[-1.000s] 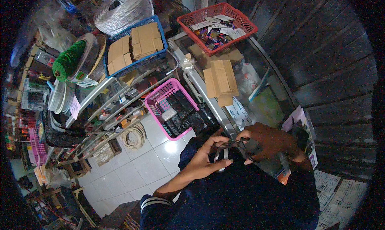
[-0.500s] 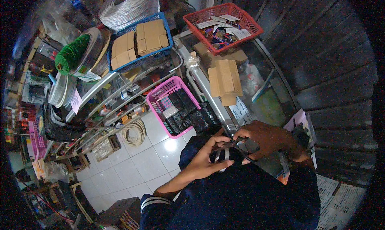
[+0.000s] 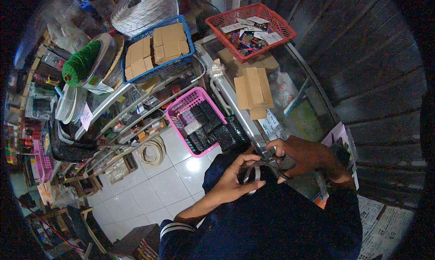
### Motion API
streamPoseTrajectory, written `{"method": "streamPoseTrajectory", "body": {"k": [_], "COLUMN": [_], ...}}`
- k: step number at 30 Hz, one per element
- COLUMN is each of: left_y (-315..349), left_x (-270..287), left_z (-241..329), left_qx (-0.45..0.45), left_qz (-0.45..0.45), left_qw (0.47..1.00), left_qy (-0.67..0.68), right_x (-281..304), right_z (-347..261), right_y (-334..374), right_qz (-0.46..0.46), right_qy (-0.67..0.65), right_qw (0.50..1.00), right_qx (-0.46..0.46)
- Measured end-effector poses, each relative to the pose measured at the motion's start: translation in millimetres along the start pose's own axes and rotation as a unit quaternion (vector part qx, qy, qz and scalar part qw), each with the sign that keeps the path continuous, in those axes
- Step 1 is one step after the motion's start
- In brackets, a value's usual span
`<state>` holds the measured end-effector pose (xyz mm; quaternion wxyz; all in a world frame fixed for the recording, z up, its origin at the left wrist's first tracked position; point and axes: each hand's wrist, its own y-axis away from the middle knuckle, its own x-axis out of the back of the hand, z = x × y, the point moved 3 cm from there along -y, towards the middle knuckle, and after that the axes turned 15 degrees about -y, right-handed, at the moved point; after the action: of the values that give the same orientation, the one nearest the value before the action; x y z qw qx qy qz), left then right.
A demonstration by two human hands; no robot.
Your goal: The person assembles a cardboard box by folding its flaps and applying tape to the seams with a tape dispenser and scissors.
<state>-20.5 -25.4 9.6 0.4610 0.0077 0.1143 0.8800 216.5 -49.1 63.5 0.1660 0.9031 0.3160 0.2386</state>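
Held in front of my body, my left hand (image 3: 225, 182) curls its thumb and fingers around a pale-edged ring that looks like a roll of tape (image 3: 257, 174). Close beside it, my right hand (image 3: 312, 158) grips a pair of dark-handled scissors (image 3: 285, 169), their blades towards the left fingertips. Both hands nearly meet at the edge of a glass counter. What lies between the fingertips is too small and blurred to make out.
A folded cardboard piece (image 3: 254, 92) and a red basket (image 3: 281, 26) of small packets sit on the glass counter. Left of it stands a pink basket (image 3: 174, 117) holding black-wrapped packages. A blue basket (image 3: 192, 47) with cardboard and a green twine spool (image 3: 81, 63) top the left shelf.
My right hand has shifted slightly and turned around the scissors, whose handle loops show less openly. My left hand stays almost in place with the roll.
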Motion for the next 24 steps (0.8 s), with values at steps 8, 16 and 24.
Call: {"method": "streamPoseTrajectory", "body": {"k": [8, 16, 24], "left_y": [-9, -14, -85], "left_x": [-2, -1, -33], "left_z": [-8, -7, 4], "left_qx": [-0.091, -0.083, -0.222], "left_qz": [0.028, 0.066, 0.046], "left_qw": [0.995, 0.994, 0.88], "left_qy": [-0.017, -0.021, -0.417], "right_x": [3, 27, 26], "right_z": [16, 77, 136], "right_y": [15, 66, 60], "right_qz": [0.035, 0.321, 0.465], "right_qy": [0.015, 0.088, 0.117], "right_qw": [0.999, 0.937, 0.875], "right_qx": [-0.038, -0.103, -0.067]}}
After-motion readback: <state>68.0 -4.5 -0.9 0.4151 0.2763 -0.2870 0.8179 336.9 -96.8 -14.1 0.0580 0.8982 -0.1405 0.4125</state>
